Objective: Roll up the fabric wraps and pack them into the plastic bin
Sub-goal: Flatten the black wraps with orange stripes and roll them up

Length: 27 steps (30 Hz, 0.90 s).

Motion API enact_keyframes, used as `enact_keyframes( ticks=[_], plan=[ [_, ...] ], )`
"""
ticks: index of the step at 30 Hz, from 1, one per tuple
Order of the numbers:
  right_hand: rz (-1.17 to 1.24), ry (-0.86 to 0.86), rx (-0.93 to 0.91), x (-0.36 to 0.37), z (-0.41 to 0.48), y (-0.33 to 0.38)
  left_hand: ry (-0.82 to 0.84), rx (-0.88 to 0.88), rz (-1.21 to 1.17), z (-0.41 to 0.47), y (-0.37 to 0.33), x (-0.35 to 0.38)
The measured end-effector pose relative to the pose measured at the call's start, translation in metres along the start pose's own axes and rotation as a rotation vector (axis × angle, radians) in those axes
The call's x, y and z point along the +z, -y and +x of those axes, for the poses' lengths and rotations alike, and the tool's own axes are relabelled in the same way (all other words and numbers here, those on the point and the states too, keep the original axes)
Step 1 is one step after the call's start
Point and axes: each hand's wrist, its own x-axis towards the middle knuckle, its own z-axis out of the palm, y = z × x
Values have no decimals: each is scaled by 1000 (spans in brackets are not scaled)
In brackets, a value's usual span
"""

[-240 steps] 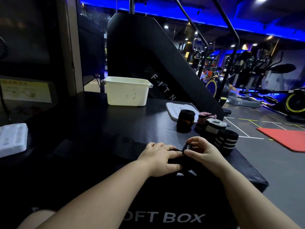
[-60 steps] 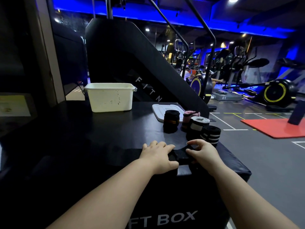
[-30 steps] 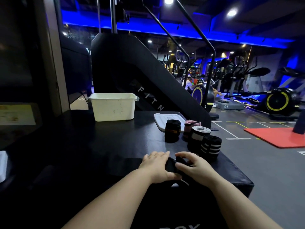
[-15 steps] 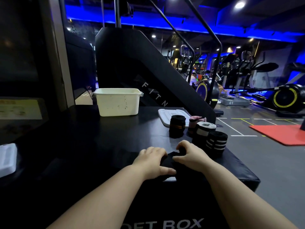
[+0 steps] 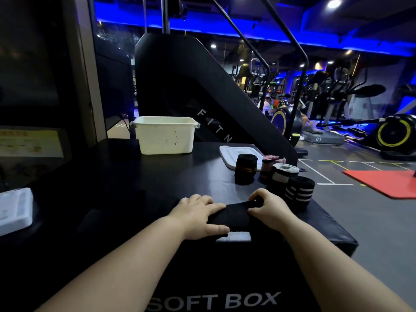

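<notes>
Far beyond my fingers the black stair machine (image 5: 202, 91) fills the background, its sloped side rising behind the worktop (image 5: 139, 190), the top of a black padded box lettered SOFT BOX on its near face. A red mat (image 5: 387, 183) lies on the floor well off to the right of the fingers. The plastic bin (image 5: 165, 137), cream-white and open-topped, stands upright at the worktop's far edge. It is ahead and a little left of the fingers, well apart from them, with only bare worktop between. A white lid (image 5: 226, 153) lies flat ahead and to the right, and a white ridged tray (image 5: 13, 210) sits far to the left. Four finished rolls stand on end in a cluster between the fingers and the lid: a black roll with an orange band (image 5: 245, 168), a pink roll (image 5: 267, 165), a black-and-white roll (image 5: 284, 176) and a black roll with white stripes (image 5: 299, 192), the last just beside my right hand (image 5: 270, 209). The wrap (image 5: 236, 216) lies on the worktop between both hands, its long axis running left to right, with a pale patch (image 5: 234, 236) on its near side. My left hand (image 5: 198, 213) grips its left end, fingers (image 5: 213, 204) over the top and thumb along the near side. The right fingers (image 5: 255, 195) curl over the right end and pinch it.
</notes>
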Motion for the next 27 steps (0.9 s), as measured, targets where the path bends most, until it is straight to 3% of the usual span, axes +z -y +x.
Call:
enact_keyframes(
  ticks=[9,12,14,17,20,27],
  plan=[
    [-110,-26,46,-18,-3,-25,-14,-52,43,-7,11,2],
    [-345,-46,-6,-17,-6,-19,-22,-59,21,-8,8,6],
    [-495,-139,-145,-14,-7,-6,-28,-66,11,-8,8,7],
    [-367,-151,-335,-1,-9,18,-22,-69,8,-9,9,6],
    [-200,-10,-329,19,-10,33,-26,-74,16,-9,8,7],
    [-303,108,-291,37,-13,28,-20,-90,-6,-13,10,4]
  ],
)
